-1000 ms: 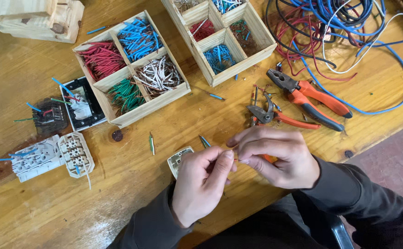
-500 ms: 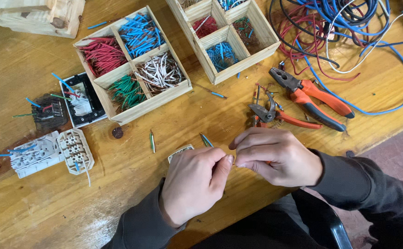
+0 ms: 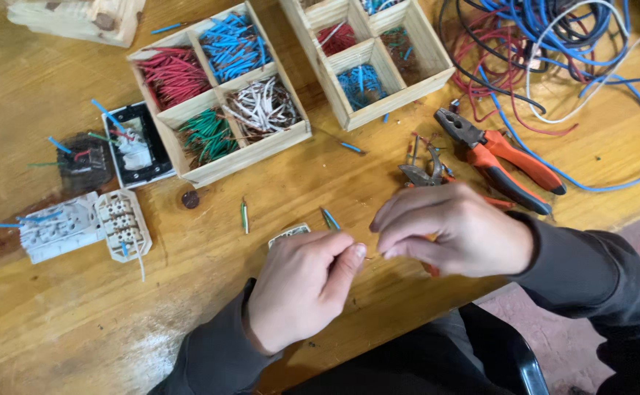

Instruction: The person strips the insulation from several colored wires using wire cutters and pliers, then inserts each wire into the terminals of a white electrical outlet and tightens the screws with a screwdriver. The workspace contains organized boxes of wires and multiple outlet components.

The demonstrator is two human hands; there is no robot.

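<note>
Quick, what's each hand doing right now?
Left hand: fingers pinched shut; what it holds can't be made out.
Right hand: pinched shut too, meeting the left; contents hidden.

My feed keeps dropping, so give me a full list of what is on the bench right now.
wooden tray: one, four compartments of red, blue, green and white wire pieces, top centre-left
second wooden tray: one, red and blue pieces, top centre
wire tangle: one, blue, red, black, white, top right
pliers: one, orange grips, right of centre
wire stripper: one, orange grips, partly behind right hand
switch modules: two, white, left edge
black-framed switch: one, beside first tray
dark wired part: one, left of it
loose wire pieces: several, green and blue, centre
wooden block: one, top left
left hand: pinching something small, unclear
right hand: pinching it too
</note>
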